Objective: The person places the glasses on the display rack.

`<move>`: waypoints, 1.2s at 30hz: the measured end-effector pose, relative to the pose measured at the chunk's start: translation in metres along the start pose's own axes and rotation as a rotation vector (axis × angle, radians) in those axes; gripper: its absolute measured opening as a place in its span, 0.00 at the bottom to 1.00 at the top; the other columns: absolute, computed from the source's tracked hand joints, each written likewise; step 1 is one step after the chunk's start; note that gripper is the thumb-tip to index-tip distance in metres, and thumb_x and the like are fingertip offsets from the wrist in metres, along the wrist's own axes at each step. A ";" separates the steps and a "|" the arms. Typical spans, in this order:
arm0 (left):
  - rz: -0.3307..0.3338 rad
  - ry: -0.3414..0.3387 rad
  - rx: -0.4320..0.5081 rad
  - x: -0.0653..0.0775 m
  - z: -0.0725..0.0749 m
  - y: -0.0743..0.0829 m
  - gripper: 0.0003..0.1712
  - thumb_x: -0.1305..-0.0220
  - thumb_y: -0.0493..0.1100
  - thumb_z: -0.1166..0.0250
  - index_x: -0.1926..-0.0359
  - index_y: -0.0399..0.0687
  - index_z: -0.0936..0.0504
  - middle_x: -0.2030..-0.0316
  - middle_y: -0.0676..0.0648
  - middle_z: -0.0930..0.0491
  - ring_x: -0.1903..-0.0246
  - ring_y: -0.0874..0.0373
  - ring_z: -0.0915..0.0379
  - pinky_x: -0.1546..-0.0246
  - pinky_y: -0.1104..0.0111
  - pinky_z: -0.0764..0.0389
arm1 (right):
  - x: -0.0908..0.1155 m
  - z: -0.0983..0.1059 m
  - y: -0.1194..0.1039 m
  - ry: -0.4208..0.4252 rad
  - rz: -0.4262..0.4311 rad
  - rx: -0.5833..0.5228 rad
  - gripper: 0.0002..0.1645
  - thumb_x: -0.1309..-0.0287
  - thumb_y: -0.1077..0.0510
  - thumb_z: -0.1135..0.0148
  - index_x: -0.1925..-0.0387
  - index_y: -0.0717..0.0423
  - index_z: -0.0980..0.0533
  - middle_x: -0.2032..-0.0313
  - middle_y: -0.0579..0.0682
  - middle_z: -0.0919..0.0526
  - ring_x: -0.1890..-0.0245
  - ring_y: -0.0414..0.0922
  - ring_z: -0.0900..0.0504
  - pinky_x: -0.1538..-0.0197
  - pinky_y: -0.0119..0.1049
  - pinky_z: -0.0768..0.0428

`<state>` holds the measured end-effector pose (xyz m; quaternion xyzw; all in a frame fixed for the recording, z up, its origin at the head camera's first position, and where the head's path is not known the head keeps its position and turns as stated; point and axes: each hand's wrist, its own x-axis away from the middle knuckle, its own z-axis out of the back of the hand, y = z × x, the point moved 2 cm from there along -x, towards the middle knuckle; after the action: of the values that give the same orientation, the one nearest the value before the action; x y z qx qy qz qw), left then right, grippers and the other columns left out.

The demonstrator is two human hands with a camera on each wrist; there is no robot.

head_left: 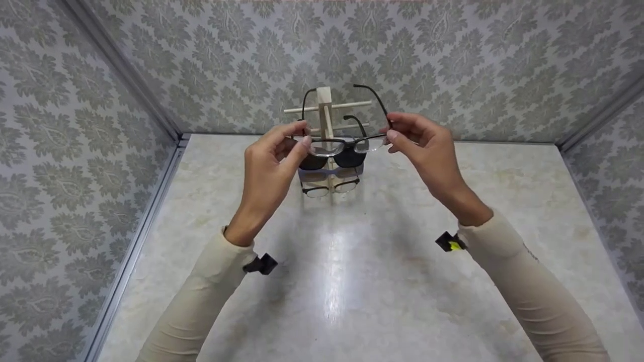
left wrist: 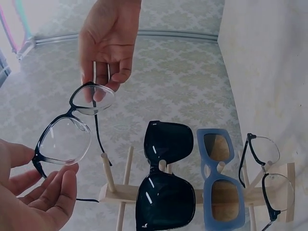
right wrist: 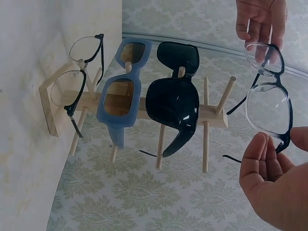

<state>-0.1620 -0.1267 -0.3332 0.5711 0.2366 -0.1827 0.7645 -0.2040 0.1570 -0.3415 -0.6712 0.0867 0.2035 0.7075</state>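
Observation:
Both hands hold a pair of clear-lensed eyeglasses (head_left: 329, 141) with a dark upper frame and its temples unfolded. My left hand (head_left: 266, 168) pinches one hinge end between thumb and fingers. At the opposite hinge end, my right hand (head_left: 430, 156) pinches the frame in the same way. The eyeglasses are in front of the upper end of a wooden display stand (right wrist: 211, 114). In both wrist views the front of the frame is apart from the uppermost front peg (left wrist: 108, 173). The temples point back, past either side of the stand.
Below on the stand hang black sunglasses (left wrist: 166, 202), blue-framed sunglasses (left wrist: 208, 192) with brown lenses, and half-rim glasses (left wrist: 269, 192). The stand's base rests on a pale marbled table (head_left: 332, 281). Patterned walls (head_left: 332, 45) enclose the back and sides.

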 end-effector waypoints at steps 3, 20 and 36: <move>0.008 0.011 0.001 -0.001 0.004 -0.002 0.19 0.21 0.35 0.31 0.35 0.32 0.15 0.48 0.41 0.12 0.60 0.54 0.10 0.51 0.62 0.10 | -0.004 -0.004 0.001 0.000 -0.005 -0.008 0.21 0.24 0.68 0.34 0.33 0.68 0.19 0.48 0.60 0.10 0.52 0.51 0.11 0.50 0.37 0.11; 0.179 0.067 0.103 -0.010 0.019 -0.041 0.19 0.20 0.35 0.33 0.33 0.32 0.15 0.45 0.40 0.12 0.60 0.54 0.10 0.51 0.63 0.10 | -0.031 -0.030 0.022 -0.061 -0.090 0.034 0.23 0.22 0.62 0.32 0.31 0.66 0.20 0.49 0.57 0.12 0.53 0.49 0.11 0.49 0.42 0.10; 0.198 0.076 0.082 -0.015 0.008 -0.053 0.20 0.19 0.38 0.33 0.33 0.33 0.16 0.56 0.40 0.09 0.61 0.54 0.11 0.52 0.64 0.10 | -0.038 -0.025 0.033 -0.058 -0.112 0.028 0.22 0.21 0.63 0.33 0.32 0.66 0.19 0.48 0.61 0.12 0.53 0.49 0.11 0.50 0.39 0.10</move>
<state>-0.2019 -0.1489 -0.3642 0.6288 0.2004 -0.0940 0.7454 -0.2478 0.1263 -0.3583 -0.6587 0.0313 0.1818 0.7294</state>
